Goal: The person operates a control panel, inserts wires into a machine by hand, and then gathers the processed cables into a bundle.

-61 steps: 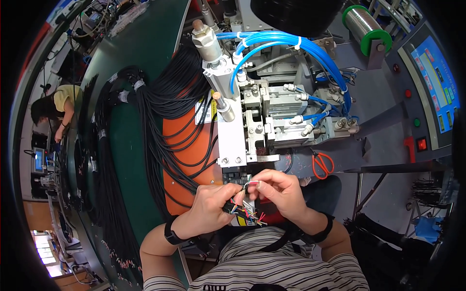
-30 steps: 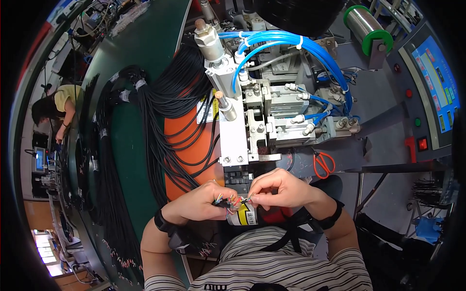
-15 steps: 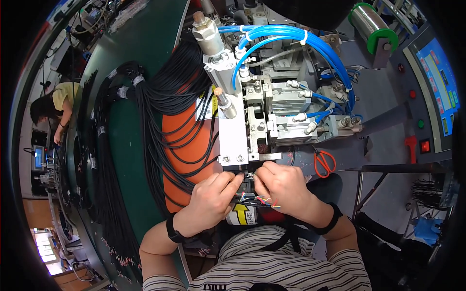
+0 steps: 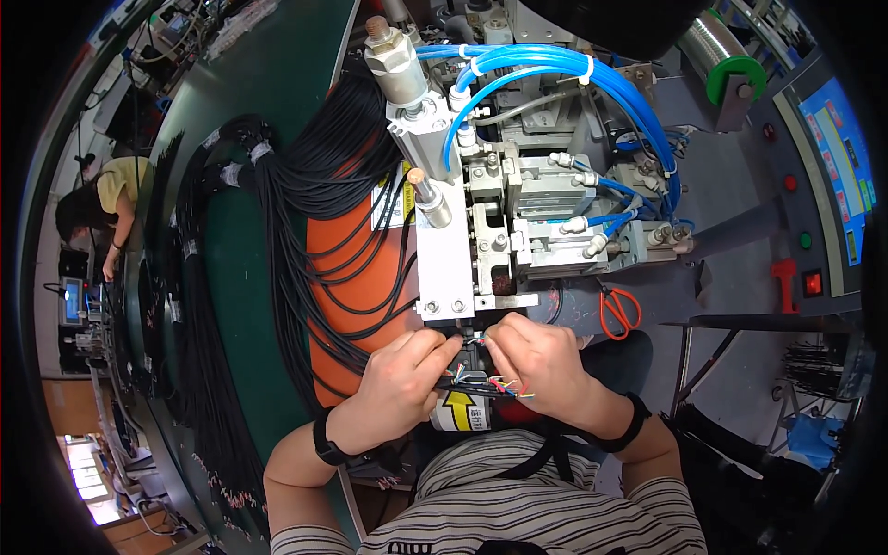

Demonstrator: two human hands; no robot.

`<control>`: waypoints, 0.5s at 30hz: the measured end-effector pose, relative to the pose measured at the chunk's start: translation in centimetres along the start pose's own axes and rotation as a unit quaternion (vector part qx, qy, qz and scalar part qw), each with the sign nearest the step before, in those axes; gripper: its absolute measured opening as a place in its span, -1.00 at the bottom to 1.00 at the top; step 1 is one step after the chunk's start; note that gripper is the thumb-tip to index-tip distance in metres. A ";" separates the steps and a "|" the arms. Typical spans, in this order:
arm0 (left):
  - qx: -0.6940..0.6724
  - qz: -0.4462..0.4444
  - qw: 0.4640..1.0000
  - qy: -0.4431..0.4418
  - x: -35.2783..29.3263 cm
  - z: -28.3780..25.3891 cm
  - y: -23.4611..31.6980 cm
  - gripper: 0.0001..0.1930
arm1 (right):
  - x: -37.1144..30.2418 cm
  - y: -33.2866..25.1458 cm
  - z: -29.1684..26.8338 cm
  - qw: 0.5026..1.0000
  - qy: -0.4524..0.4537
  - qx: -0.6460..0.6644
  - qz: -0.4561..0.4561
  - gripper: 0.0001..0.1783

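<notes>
In front of the white head of a bench machine, both my hands work close together. My left hand is closed, thumb and forefinger pinching a black cable near its end. Just to the right, my right hand pinches the thin wires that come out of that end; the fingertips partly hide them. Below the fingers lie more black cables with stripped coloured wire ends, red, yellow, blue and white, resting above a yellow arrow label.
A thick bundle of black cables lies to the left over an orange surface and green table. Blue air hoses arch over the machine. Red-handled scissors, a solder wire spool and a touch screen are right. Another person works far left.
My right hand has shifted slightly down, and more of the thin wires shows between my fingertips. My left hand stays nearly where it was. The view has moved slightly.
</notes>
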State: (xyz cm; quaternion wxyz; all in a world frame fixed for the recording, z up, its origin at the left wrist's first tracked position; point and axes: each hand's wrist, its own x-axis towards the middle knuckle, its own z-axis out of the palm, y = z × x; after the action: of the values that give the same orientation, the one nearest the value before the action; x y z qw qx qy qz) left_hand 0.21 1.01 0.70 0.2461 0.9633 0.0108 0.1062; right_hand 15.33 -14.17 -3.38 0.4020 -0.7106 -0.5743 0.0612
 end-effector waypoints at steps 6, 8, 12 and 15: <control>0.006 0.004 1.000 0.002 0.0 0.0 0.2 -0.45 | -0.4 -0.2 0.4 1.000 0.018 -0.021 -0.003 -0.88; 0.010 0.004 1.000 -0.005 0.1 -0.1 0.3 -0.44 | -0.4 -0.3 0.3 1.000 0.011 -0.028 -0.002 -0.87; 0.005 0.006 1.000 -0.015 0.3 -0.4 0.1 -0.43 | -0.2 -0.4 0.2 0.999 -0.008 -0.043 -0.006 -0.87; 0.020 0.022 0.999 -0.031 0.4 -0.5 0.0 -0.40 | 0.1 -0.4 -0.2 0.997 -0.028 -0.065 -0.019 -0.87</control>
State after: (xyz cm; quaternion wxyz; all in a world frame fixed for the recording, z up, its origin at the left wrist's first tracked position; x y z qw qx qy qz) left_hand 0.49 1.28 1.17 0.2244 0.9709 -0.0155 0.0816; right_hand 15.16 -14.13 -2.96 0.3398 -0.7224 -0.6011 0.0359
